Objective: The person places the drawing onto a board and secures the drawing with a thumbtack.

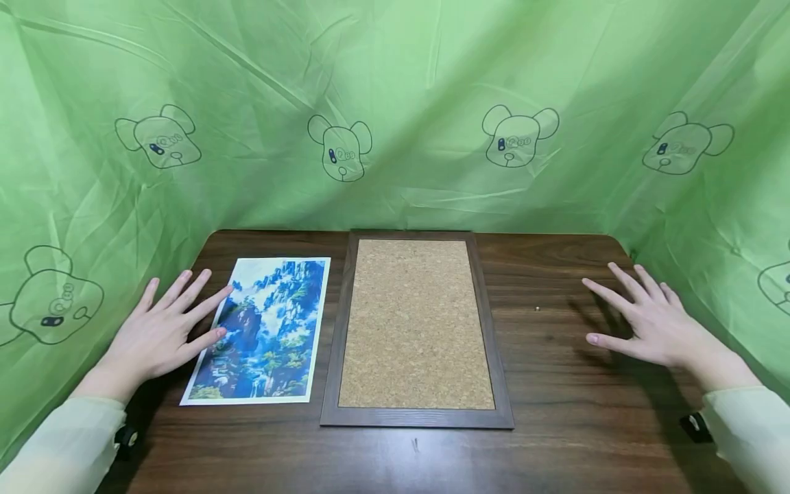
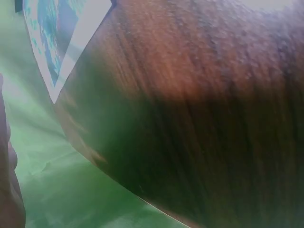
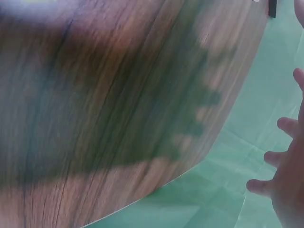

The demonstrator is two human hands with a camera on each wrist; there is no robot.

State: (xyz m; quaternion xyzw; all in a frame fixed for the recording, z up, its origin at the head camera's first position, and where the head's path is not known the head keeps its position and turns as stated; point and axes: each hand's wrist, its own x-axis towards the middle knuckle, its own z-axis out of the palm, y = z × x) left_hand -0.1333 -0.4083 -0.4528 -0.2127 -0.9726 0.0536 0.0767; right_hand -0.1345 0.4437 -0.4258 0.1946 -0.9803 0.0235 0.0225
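A blue mountain landscape print (image 1: pixel 271 329) with a white border lies on the left part of the table. My left hand (image 1: pixel 162 336) has its fingers spread over the print's left edge; whether it touches the paper I cannot tell. In the middle lies a dark-framed cork board (image 1: pixel 420 329), cork side up. On the right, my right hand (image 1: pixel 654 319) is held with fingers spread, casting a shadow on the wood. Neither hand holds anything. In the left wrist view a corner of the print (image 2: pixel 90 28) shows, and the right wrist view catches the fingertips (image 3: pixel 259 186) at its edge.
The dark wooden table (image 1: pixel 555 384) has rounded far corners. A tiny shiny object (image 1: pixel 537 309) lies right of the board. Green cloth (image 1: pixel 407 103) with bear-head drawings hangs round the back and both sides.
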